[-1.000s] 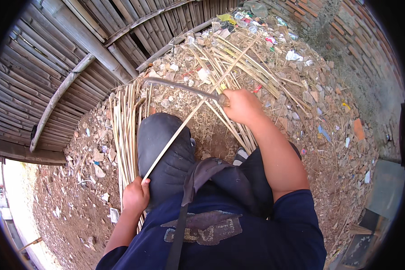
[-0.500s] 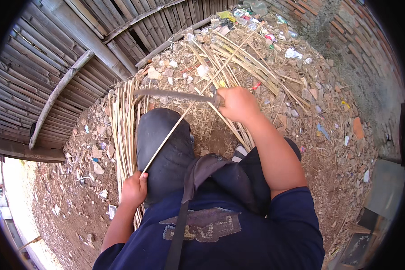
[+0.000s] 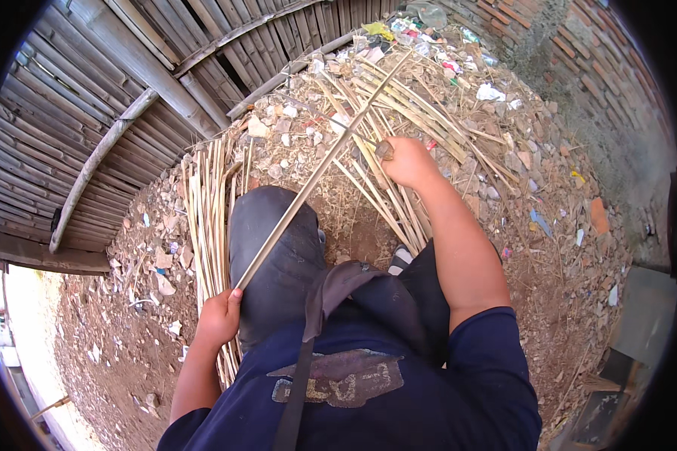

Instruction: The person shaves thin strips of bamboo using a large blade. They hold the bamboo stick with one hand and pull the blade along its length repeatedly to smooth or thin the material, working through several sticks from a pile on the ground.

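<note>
My left hand (image 3: 218, 318) is closed around the lower end of a long split bamboo strip (image 3: 302, 197). From there the strip slants over my left knee, far and to the right, its broad side showing. My right hand (image 3: 410, 162) grips the handle of a long knife (image 3: 384, 150). The blade, seen nearly edge-on and thin, points far left and crosses the strip; whether they touch I cannot tell. Beside my left leg lies a bundle of bamboo strips (image 3: 203, 214). More strips (image 3: 380, 194) lie on the ground in front of me, near my right foot.
A bamboo slat wall (image 3: 75, 135) rises at the left and far left. On the right stands a brick wall (image 3: 594, 83). Rubble and litter (image 3: 491, 92) cover the dirt ground. Flat panels (image 3: 643, 304) stand at the right edge.
The strip has turned, so its broad side now shows instead of a thin edge. My right hand has shifted slightly right, and the knife blade has tilted with its tip farther away.
</note>
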